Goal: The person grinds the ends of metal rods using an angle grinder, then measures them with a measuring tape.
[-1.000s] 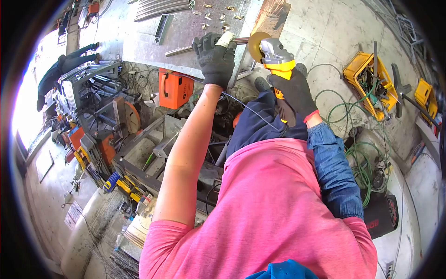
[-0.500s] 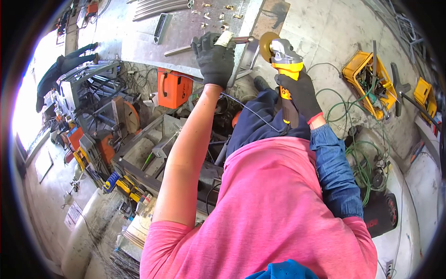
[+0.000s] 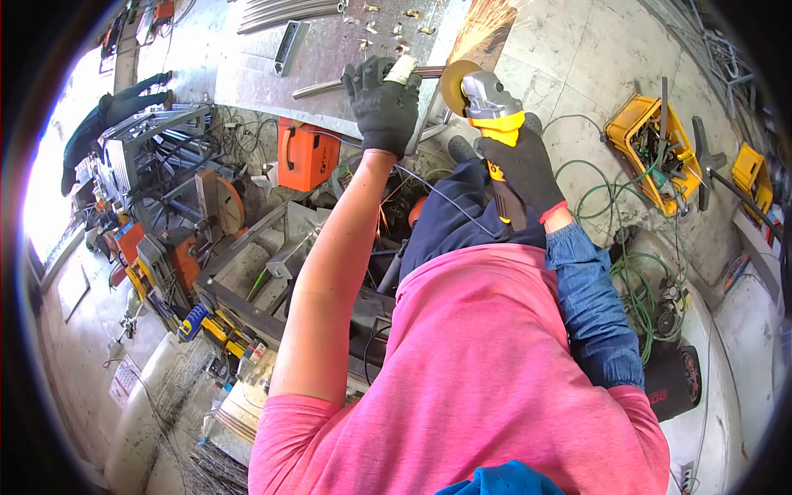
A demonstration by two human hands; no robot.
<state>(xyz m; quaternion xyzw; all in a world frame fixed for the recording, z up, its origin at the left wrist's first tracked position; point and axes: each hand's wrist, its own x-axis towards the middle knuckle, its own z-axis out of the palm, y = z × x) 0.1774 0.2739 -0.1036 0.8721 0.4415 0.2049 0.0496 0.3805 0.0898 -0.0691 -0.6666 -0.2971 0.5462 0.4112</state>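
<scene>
My left hand (image 3: 382, 103), in a dark glove, grips a thin metal rod (image 3: 326, 86) that lies across the steel workbench (image 3: 247, 70). My right hand (image 3: 521, 165), also gloved, holds a yellow angle grinder (image 3: 493, 124) by its body. The grinder's disc (image 3: 455, 80) touches the rod's end just right of my left hand. Sparks (image 3: 487, 25) fly up and away from the disc.
Small brass parts (image 3: 394, 21) and metal bars (image 3: 289, 12) lie on the bench. An orange welder box (image 3: 307, 155) sits below it. Green hose (image 3: 635, 272) and a yellow crate (image 3: 652, 153) of tools are on the floor at right. Another person (image 3: 107, 120) stands far left.
The grinder had swung right, off the rod, and has now come back left so its disc meets the rod's end. Sparks now fly. My left hand has stayed put.
</scene>
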